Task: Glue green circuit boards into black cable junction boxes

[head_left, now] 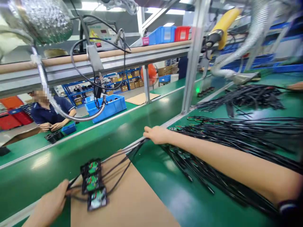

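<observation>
Three black housings with green circuit boards (92,182) sit in a row over a brown cardboard sheet (132,195). Black cables run out of them on both sides. My left hand (53,198), at the lower left, is closed around the cables on the near-left side. Farther off, my right hand (155,134) grips the bundled cables (118,164) from the other side. The cables stretch between both hands across the cardboard. Under and beside my right forearm lies a large pile of black cables (213,142), some with green boards at their ends.
A metal post (193,60) rises from the divider beyond my right hand. A flexible metal hose (63,115) and loose wires hang at the left. Across the green belt, a person (53,110) works beside a blue bin (109,107). Another cable heap (255,96) lies far right.
</observation>
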`<action>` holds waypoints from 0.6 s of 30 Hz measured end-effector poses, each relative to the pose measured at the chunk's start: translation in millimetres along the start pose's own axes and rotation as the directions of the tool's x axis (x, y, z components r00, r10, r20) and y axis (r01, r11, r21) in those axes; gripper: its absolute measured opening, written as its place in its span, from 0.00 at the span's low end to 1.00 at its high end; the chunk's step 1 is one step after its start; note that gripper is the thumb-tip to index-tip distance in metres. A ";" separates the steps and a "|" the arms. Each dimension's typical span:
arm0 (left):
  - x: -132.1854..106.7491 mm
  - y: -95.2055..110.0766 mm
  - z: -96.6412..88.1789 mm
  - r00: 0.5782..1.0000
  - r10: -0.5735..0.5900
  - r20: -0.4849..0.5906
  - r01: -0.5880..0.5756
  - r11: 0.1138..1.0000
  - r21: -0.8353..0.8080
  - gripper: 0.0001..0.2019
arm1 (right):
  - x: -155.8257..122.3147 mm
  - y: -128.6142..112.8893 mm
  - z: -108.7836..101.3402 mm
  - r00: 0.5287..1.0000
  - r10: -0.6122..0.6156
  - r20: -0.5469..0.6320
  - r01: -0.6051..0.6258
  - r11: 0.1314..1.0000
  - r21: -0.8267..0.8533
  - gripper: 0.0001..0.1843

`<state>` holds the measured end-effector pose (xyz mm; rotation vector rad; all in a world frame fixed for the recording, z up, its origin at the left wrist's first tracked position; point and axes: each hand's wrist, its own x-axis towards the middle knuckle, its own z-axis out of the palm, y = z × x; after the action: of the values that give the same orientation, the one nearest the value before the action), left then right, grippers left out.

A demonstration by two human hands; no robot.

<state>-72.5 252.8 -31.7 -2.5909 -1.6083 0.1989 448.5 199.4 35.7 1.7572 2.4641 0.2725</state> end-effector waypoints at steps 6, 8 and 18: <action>107.8 -17.9 -44.4 0.996 -0.087 -0.007 0.087 0.996 -0.033 0.08 | 104.2 61.8 -49.3 0.989 0.136 -0.058 -0.143 0.981 -0.132 0.16; 132.2 -18.0 -43.1 0.987 -0.152 -0.056 0.152 0.988 -0.012 0.13 | 123.6 66.8 -55.4 0.975 0.198 -0.101 -0.213 0.963 -0.165 0.16; 33.8 -54.6 3.2 0.934 -0.300 -0.194 0.317 0.946 0.062 0.28 | 103.8 6.3 -43.2 0.990 0.079 -0.120 -0.096 0.985 -0.144 0.16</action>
<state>-106.5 307.4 -29.4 -2.1773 -1.8569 0.0120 412.3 295.8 81.3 1.8366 2.3723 0.5655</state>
